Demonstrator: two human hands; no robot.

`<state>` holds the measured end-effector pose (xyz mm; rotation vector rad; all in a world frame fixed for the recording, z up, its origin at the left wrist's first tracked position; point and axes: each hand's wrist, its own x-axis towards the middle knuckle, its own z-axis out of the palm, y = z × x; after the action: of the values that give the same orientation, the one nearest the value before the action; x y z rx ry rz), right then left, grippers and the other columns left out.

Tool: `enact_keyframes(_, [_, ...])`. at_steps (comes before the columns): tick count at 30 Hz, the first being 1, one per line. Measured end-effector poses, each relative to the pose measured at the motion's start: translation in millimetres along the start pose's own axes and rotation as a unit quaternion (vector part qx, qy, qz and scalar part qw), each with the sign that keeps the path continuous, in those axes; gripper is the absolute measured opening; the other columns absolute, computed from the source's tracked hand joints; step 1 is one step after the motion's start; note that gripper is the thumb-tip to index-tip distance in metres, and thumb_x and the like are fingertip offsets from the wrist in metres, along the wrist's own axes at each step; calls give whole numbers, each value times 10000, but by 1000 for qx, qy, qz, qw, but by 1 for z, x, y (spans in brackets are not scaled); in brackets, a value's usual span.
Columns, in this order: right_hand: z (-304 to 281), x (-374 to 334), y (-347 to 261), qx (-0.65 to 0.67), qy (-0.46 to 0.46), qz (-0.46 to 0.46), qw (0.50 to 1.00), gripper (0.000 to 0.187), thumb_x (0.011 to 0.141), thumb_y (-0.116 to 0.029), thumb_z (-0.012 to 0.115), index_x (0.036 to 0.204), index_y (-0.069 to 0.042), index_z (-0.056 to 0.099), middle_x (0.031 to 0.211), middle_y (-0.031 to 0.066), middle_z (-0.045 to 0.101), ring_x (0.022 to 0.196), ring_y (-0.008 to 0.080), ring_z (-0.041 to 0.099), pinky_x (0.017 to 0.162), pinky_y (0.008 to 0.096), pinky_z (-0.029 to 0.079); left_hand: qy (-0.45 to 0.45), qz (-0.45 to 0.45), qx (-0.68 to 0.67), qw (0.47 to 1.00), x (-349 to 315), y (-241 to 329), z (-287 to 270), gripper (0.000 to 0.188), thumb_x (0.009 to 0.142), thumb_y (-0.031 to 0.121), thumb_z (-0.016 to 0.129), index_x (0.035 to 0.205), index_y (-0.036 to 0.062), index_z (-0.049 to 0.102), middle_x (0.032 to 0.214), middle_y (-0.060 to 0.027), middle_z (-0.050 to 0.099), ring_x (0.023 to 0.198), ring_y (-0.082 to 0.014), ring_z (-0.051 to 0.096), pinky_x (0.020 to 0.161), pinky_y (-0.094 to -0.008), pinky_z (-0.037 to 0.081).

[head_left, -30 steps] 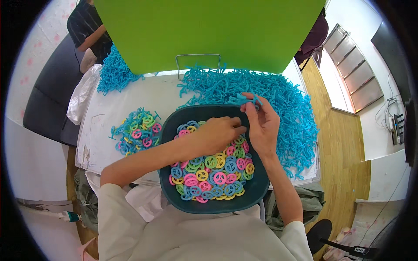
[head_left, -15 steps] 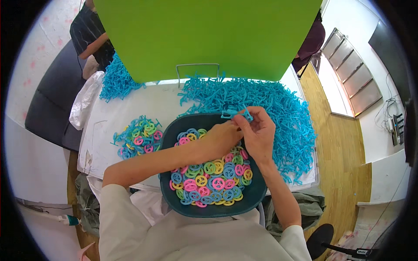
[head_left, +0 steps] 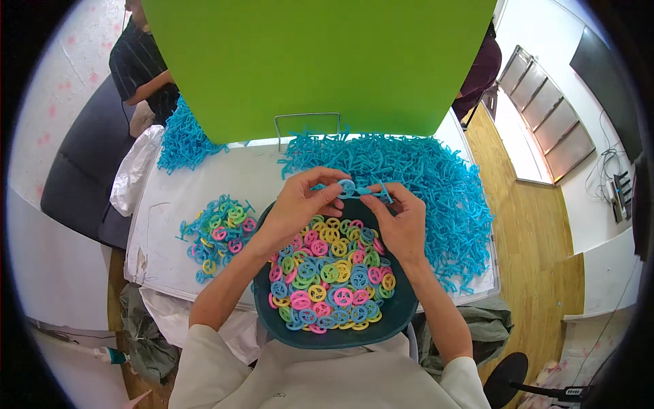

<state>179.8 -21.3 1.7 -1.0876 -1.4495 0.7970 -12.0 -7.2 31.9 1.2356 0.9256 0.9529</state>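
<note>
My left hand (head_left: 297, 204) pinches a small light-blue plastic wheel (head_left: 347, 188) above the far rim of a dark green basin (head_left: 271, 319). Facing it, my right hand (head_left: 400, 221) grips blue plastic stick pieces (head_left: 383, 193), one end of which meets the wheel or comes very close to it. Whether the two are joined I cannot tell. Below my hands, the basin is heaped with small spoked wheels (head_left: 334, 274) in pink, yellow, green and blue. My fingers partly cover the pieces they hold.
A large heap of blue stick pieces (head_left: 449, 211) covers the table's right side. To the left lies a mixed pile (head_left: 216, 232) of sticks and wheels. Behind stands a green panel (head_left: 320, 61) with a wire bracket (head_left: 306, 116). Other people sit at both far sides.
My left hand has come up out of the basin with a blue wheel and brought it to the blue pieces in my right hand. The right hand stays nearly in place.
</note>
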Motion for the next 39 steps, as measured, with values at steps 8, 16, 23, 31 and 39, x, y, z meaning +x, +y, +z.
enact_keyframes(8, [0, 2, -1, -57, -1, -6, 998, 138, 831, -66, 712, 945, 0, 670, 807, 8, 649, 673, 45, 570, 566, 193, 439, 21, 46, 17, 999, -1, -7, -5, 215, 959, 156, 556, 1133, 42, 613, 961, -24, 602, 832, -98, 608, 723, -256, 553])
enact_keyframes(16, [4, -1, 0, -37, -36, -6, 999, 132, 831, -82, 711, 939, -13, 680, 768, 3, 647, 631, 38, 533, 532, 199, 403, -11, 63, 44, 997, 3, -10, 0, 195, 958, 147, 554, 1105, 27, 596, 964, -38, 603, 888, -124, 619, 732, -274, 562])
enact_keyframes(23, [4, -1, -12, -47, -54, 33, 997, 107, 829, -91, 714, 899, -16, 688, 631, -44, 576, 574, 13, 435, 477, 208, 290, -21, 30, -5, 999, 6, -22, -3, 57, 963, 28, 466, 993, 5, 508, 967, -66, 584, 895, -141, 629, 745, -283, 588])
enact_keyframes(31, [0, 3, 0, -8, -92, 34, 995, 94, 844, -97, 696, 896, -19, 689, 624, -26, 563, 526, 15, 435, 446, 220, 281, 16, 120, 35, 992, 3, -25, 4, 87, 939, -48, 438, 951, -22, 520, 932, -80, 593, 866, -140, 630, 753, -279, 588])
enact_keyframes(39, [-4, 4, 0, 209, -126, 223, 944, 152, 924, -151, 622, 996, -18, 645, 860, 26, 657, 787, 94, 618, 720, 261, 526, 30, 110, 98, 989, -5, -9, 13, 341, 931, -58, 466, 1214, 51, 621, 1019, -112, 680, 855, -166, 680, 763, -266, 559])
